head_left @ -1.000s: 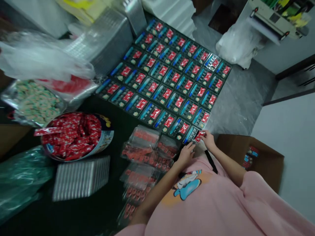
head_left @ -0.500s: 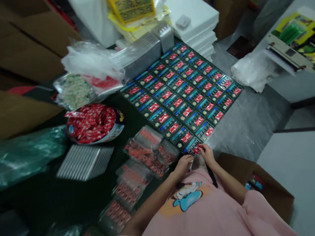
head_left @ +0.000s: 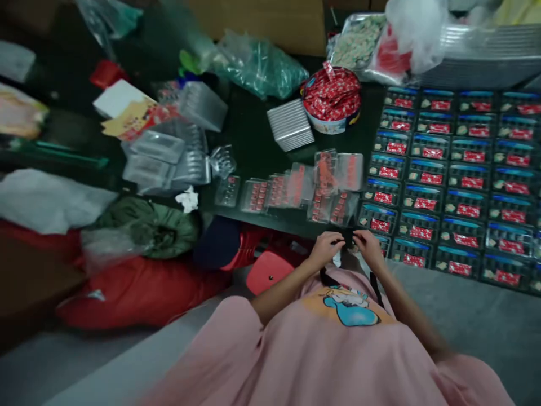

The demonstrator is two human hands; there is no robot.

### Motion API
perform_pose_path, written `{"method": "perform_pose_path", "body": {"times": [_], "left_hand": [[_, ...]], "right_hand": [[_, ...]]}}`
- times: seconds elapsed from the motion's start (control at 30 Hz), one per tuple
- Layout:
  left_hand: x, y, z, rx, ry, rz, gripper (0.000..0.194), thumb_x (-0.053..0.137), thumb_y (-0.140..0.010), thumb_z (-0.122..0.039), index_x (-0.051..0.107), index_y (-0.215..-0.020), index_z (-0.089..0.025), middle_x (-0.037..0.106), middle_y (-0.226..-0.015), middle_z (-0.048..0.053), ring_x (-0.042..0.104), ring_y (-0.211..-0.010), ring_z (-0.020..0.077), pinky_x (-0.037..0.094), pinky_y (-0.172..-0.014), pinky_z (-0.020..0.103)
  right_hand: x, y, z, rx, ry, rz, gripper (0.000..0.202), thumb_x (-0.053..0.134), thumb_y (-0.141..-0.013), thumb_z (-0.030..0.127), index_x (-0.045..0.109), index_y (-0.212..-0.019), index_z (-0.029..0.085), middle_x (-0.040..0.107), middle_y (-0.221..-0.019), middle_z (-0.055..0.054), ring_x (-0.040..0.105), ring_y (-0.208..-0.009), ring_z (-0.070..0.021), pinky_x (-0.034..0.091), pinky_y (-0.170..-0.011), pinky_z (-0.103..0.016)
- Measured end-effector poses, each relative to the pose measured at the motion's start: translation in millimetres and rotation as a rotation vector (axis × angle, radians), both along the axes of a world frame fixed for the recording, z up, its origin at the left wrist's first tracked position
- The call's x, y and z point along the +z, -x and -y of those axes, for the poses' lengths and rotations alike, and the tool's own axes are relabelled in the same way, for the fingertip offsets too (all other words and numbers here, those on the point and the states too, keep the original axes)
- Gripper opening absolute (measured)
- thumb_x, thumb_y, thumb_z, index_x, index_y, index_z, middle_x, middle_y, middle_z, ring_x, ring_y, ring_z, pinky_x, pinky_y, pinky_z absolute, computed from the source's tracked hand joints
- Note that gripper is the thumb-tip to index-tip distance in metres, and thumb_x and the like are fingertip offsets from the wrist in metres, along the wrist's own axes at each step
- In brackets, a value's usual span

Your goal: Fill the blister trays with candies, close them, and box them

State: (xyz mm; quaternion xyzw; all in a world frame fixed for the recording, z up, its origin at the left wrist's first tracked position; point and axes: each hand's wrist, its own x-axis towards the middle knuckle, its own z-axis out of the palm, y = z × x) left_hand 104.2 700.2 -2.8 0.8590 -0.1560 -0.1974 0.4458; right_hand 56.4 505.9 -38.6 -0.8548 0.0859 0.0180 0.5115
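At the front edge of the dark green table (head_left: 249,141), my left hand (head_left: 327,248) has its fingers pressed together; anything between them is too small to make out. Close to its right is my right hand (head_left: 368,247), fingers also pinched, beside the nearest corner of the tray rows. Rows of clear trays (head_left: 426,203), each with a blue strip and a red patterned packet, cover the table's right side. Just beyond my hands lie clear trays with red pieces (head_left: 325,186). A round tub (head_left: 332,125) full of red patterned packets stands farther back.
Stacked clear trays (head_left: 291,125) stand left of the tub. Green plastic bags (head_left: 270,70) and a cardboard box lie behind. More clear trays (head_left: 164,158) sit at left, with red bags (head_left: 127,293) below the table edge.
The view has swung left, bringing the table's left side and the red bags into sight. My hands have moved off the red packet at the nearest tray and are now near the table edge.
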Motion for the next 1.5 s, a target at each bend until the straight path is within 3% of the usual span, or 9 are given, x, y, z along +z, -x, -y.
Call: {"method": "perform_pose_path", "body": {"times": [0.1, 0.23, 0.5, 0.6, 0.77, 0.9, 1.03, 1.33, 1.5], "left_hand": [[-13.2, 14, -26, 0.215, 0.08, -0.042, 0.019, 0.06, -0.085, -0.025, 0.073, -0.098, -0.02, 0.069, -0.115, 0.011, 0.063, -0.11, 0.0203, 0.047, -0.1, 0.039], [-22.5, 11, -57, 0.344, 0.116, -0.109, 0.02, 0.058, -0.084, -0.024, 0.073, -0.096, -0.019, 0.067, -0.114, 0.012, 0.064, -0.105, 0.0209, 0.051, -0.094, 0.039], [-12.5, -45, -74, 0.273, 0.174, -0.117, 0.021, 0.057, -0.086, -0.026, 0.073, -0.098, -0.02, 0.067, -0.114, 0.012, 0.064, -0.106, 0.0222, 0.052, -0.09, 0.039], [-10.5, -70, -71, 0.208, 0.196, -0.093, 0.02, 0.056, -0.087, -0.027, 0.072, -0.096, -0.02, 0.067, -0.113, 0.012, 0.063, -0.108, 0.0222, 0.051, -0.093, 0.04], [-9.7, -112, -59, 0.122, 0.184, 0.016, 0.018, 0.057, -0.086, -0.022, 0.071, -0.097, -0.02, 0.067, -0.114, 0.01, 0.062, -0.111, 0.0214, 0.046, -0.102, 0.042], [-16.0, -135, -43, 0.216, 0.197, 0.022, 0.025, 0.056, -0.085, -0.018, 0.066, -0.108, -0.02, 0.066, -0.115, 0.01, 0.063, -0.108, 0.0209, 0.049, -0.099, 0.041], [-25.2, -135, -34, 0.324, 0.233, -0.114, 0.03, 0.057, -0.084, -0.019, 0.061, -0.114, -0.02, 0.064, -0.109, 0.009, 0.064, -0.097, 0.0192, 0.054, -0.09, 0.038], [-13.9, -137, -36, 0.443, 0.299, -0.176, 0.037, 0.059, -0.086, -0.031, 0.055, -0.121, -0.018, 0.061, -0.116, 0.01, 0.062, -0.097, 0.0181, 0.051, -0.088, 0.033], [0.8, -144, -32, 0.569, 0.342, -0.158, 0.043, 0.061, -0.086, -0.046, 0.057, -0.12, -0.02, 0.061, -0.112, 0.007, 0.06, -0.097, 0.0161, 0.049, -0.087, 0.028]], "right_hand": [[-3.6, -35, -2, 0.023, 0.008, 0.026, 0.024, 0.055, -0.087, 0.031, 0.068, -0.102, 0.018, 0.066, -0.092, -0.008, 0.06, -0.085, -0.0202, 0.05, -0.079, -0.035], [-10.9, -102, 7, -0.224, 0.088, 0.089, 0.029, 0.054, -0.084, 0.026, 0.065, -0.109, 0.015, 0.064, -0.1, -0.011, 0.058, -0.089, -0.0208, 0.049, -0.086, -0.038], [-23.6, -195, 17, -0.456, 0.217, -0.118, 0.035, 0.055, -0.083, 0.027, 0.063, -0.115, 0.013, 0.068, -0.093, -0.011, 0.06, -0.087, -0.0224, 0.046, -0.089, -0.038], [-20.2, -201, 15, -0.458, 0.237, -0.19, 0.032, 0.054, -0.084, 0.026, 0.065, -0.111, 0.014, 0.069, -0.087, -0.009, 0.061, -0.082, -0.0215, 0.047, -0.085, -0.035], [5.6, -198, -5, -0.408, 0.411, -0.053, 0.033, 0.049, -0.089, 0.026, 0.061, -0.118, 0.017, 0.064, -0.112, -0.014, 0.06, -0.098, -0.0227, 0.046, -0.088, -0.034], [21.5, -198, -38, -0.2, 0.37, -0.176, 0.035, 0.056, -0.09, 0.034, 0.059, -0.12, 0.017, 0.069, -0.09, -0.009, 0.064, -0.085, -0.0228, 0.047, -0.083, -0.033], [18.9, -199, -60, -0.242, 0.307, -0.285, 0.039, 0.062, -0.086, 0.027, 0.057, -0.123, 0.016, 0.07, -0.087, -0.009, 0.066, -0.086, -0.0234, 0.048, -0.084, -0.034], [0.3, -181, -66, -0.449, -0.474, -0.21, 0.028, 0.064, -0.073, 0.032, 0.065, -0.096, 0.017, 0.065, -0.071, 0.003, 0.059, -0.061, -0.0129, 0.049, -0.065, -0.026], [9.9, -156, -64, -0.454, -0.551, -0.107, 0.034, 0.065, -0.072, 0.037, 0.066, -0.101, 0.019, 0.066, -0.076, 0.002, 0.058, -0.068, -0.0136, 0.051, -0.069, -0.028]]}}
